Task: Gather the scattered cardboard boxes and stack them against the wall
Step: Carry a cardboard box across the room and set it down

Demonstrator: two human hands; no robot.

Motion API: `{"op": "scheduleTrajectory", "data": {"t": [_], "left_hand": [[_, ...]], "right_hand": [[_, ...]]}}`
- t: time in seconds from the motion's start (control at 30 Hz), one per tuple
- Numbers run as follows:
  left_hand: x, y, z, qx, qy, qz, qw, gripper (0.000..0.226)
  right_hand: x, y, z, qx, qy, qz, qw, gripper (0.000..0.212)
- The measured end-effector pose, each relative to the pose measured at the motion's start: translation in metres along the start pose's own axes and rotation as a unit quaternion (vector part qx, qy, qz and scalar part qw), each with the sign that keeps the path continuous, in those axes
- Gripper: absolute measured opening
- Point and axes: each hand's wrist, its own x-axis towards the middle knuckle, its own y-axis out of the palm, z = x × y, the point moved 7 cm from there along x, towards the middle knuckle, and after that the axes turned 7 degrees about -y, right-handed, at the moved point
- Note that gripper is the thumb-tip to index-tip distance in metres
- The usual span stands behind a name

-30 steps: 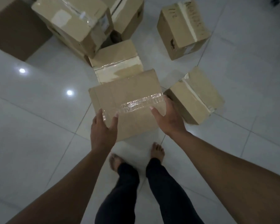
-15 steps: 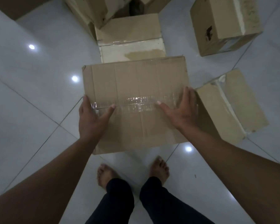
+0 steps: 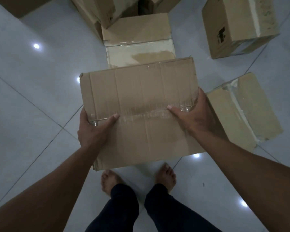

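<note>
A taped cardboard box (image 3: 141,97) fills the middle of the view, lifted above the floor and my feet. My left hand (image 3: 92,129) grips its left edge, thumb on top along the clear tape, fingers hidden down the side. My right hand (image 3: 196,118) grips the right edge the same way. Just beyond it on the floor lies another box (image 3: 136,30) with a pale taped flap.
A damaged box (image 3: 244,111) lies on the white tiled floor (image 3: 32,106) at the right, close to my right hand. Another box (image 3: 238,25) stands at the upper right. More boxes (image 3: 97,10) crowd the top edge. My bare feet (image 3: 108,181) stand below the held box.
The held box has come up and closer to me, looming larger. The other boxes have slid toward the top and right edges of the view.
</note>
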Motion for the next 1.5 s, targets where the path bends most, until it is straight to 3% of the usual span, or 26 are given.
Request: {"op": "scheduleTrajectory", "data": {"t": [0.23, 0.43, 0.57, 0.93, 1.3, 1.5], "left_hand": [[-0.052, -0.078, 0.0, -0.026, -0.04, -0.037, 0.998, 0.094], [-0.093, -0.189, -0.013, -0.051, -0.074, -0.083, 0.992, 0.072], [-0.115, -0.257, -0.015, -0.077, -0.086, -0.121, 0.986, 0.08], [-0.165, -0.438, 0.006, -0.166, -0.151, -0.22, 0.949, 0.075], [-0.199, -0.573, 0.043, -0.227, -0.202, -0.321, 0.897, 0.089], [-0.225, -0.603, 0.074, -0.269, -0.269, -0.367, 0.849, 0.104]], "right_hand": [[-0.038, -0.043, 0.067, -0.004, -0.058, 0.018, 0.998, 0.106], [-0.08, -0.057, 0.148, 0.061, -0.089, 0.081, 0.991, 0.101], [-0.108, -0.063, 0.207, 0.076, -0.119, 0.116, 0.983, 0.078], [-0.198, -0.058, 0.423, 0.056, -0.25, 0.181, 0.95, 0.083], [-0.284, -0.011, 0.59, 0.024, -0.366, 0.261, 0.893, 0.078], [-0.328, 0.042, 0.664, -0.008, -0.434, 0.359, 0.826, 0.077]]}}
